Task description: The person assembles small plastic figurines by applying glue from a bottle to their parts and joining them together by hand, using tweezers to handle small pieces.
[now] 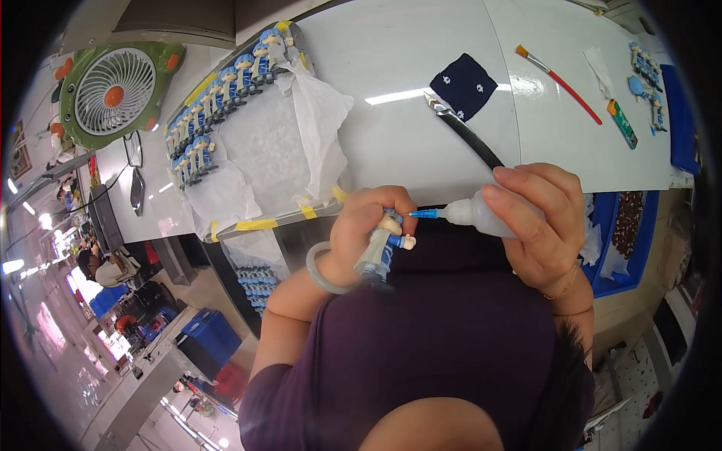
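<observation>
My left hand is closed around a small figurine with blue hair, a whitish cape and blue clothing, held in front of my chest with its base pointing down. My right hand grips a translucent white squeeze bottle, tipped sideways. From the bottle, a blue needle tip points left and reaches the figurine's head; whether it touches cannot be made out. Beyond my right hand a black-handled utility knife lies with its blade end on a dark blue patterned cloth.
Far left, a paper-lined tray holds rows of similar figurines beside a green fan. Rightward lie a red-handled brush, a green-and-orange tool and several figurines. Blue bins stand at the right; more blue pieces sit lower left.
</observation>
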Demonstrator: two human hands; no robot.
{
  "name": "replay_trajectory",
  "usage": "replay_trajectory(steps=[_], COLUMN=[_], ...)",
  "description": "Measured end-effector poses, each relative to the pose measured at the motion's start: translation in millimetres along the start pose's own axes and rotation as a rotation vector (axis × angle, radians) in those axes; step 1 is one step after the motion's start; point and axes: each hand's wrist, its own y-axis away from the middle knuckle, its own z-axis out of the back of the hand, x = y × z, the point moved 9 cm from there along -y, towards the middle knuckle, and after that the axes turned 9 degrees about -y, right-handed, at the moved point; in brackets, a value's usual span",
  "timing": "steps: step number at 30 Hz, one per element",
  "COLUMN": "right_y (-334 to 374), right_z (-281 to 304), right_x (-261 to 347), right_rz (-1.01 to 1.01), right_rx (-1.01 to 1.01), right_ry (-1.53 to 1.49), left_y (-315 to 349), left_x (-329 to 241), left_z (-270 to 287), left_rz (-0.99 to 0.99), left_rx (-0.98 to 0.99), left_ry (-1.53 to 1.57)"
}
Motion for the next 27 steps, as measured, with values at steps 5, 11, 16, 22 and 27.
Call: replay_trajectory(steps=[5, 11, 16, 22, 27], right_y=[-4, -5, -3, -2, -4], right_z=[-1, -1, -7, -7, -3], right_x=[10, 16, 17, 18, 21], right_rz=[0.063, 0.097, 0.053, 0.051, 0.094], right_rx=[0.011, 0.02, 0.113, 0.114, 0.008], right_ry=[0.065, 0.088, 0.072, 0.092, 0.153], left_y=[1, 1, 1, 1, 0], left_x=[-3, -3, -4, -2, -3], left_z=[-1, -3, -3, -2, -2], left_rz=[-0.015, 0.046, 0.053, 0.086, 0.062], left_rx=[-0.01, -0.009, -0.018, -0.02, -0.008], left_ry=[-0.002, -0.032, -0.014, -0.016, -0.023])
